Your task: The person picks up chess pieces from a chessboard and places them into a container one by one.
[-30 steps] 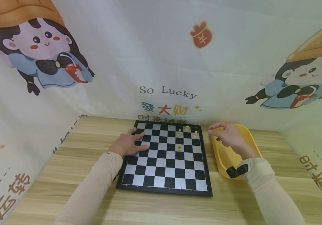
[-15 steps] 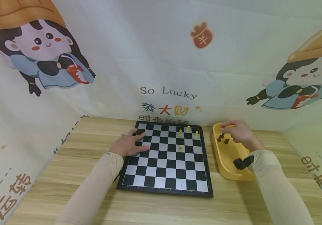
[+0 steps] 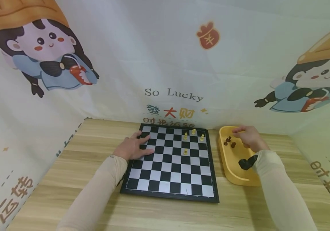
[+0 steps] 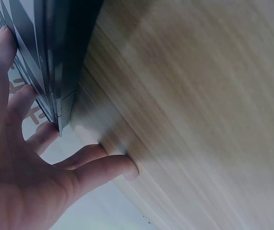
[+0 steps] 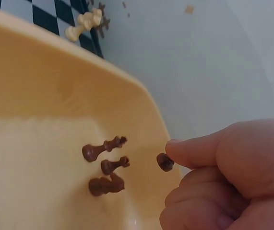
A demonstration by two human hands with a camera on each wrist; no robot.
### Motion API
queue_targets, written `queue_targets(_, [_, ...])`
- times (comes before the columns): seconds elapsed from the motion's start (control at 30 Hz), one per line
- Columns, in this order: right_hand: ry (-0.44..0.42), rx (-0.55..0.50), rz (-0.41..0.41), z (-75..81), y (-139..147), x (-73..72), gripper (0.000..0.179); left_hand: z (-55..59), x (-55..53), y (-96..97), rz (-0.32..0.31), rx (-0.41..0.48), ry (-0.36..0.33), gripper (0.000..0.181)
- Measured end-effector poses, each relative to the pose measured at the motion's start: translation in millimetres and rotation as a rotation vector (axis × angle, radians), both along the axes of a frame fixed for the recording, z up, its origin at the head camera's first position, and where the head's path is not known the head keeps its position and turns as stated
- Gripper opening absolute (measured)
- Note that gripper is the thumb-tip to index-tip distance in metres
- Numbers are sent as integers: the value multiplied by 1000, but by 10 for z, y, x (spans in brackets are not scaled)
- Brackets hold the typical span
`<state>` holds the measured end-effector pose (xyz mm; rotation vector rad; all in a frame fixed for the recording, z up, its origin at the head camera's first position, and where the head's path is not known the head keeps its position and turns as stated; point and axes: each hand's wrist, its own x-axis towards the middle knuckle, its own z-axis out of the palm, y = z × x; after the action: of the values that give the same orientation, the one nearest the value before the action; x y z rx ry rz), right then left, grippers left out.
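My left hand [image 3: 130, 148] lies with fingers spread over the left edge of the black-and-white chessboard [image 3: 169, 186]. Seen from the left wrist, some fingertips touch the board and others reach down beside its edge to the table. My right hand [image 3: 250, 138] is over the far end of the yellow tray [image 3: 224, 160]. Its thumb and a finger pinch a dark brown chess piece [image 5: 164, 162]; only the base shows, the rest hidden by the fingers. Inside the tray lie a brown knight [image 5: 107, 186] and two other brown chess pieces, the longer piece [image 5: 103, 148] and the shorter piece [image 5: 115, 165].
Several pale yellow chess pieces stand on the board's right side, among them a piece [image 3: 185, 151] nearer the middle and a piece [image 3: 202, 137] by the right edge. Behind the wooden table [image 3: 90, 134] hangs a printed white cloth [image 3: 119, 80].
My right hand has moved rightward from the gap between board and tray to over the tray, uncovering the brown pieces there. My left hand stays put on the board.
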<state>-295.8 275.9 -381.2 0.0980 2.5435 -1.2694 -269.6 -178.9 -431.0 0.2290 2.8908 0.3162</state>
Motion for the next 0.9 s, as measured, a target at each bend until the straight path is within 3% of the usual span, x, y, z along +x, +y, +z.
queue_targets(0.27, [-77,-7,-39,-119,63,-69,47,-25,-26,-2,-19,1,1,80])
queue_targets(0.9, [-96,-19,-33,-245,67,-119,43,5,-1,-8,-4,-9,-2,79])
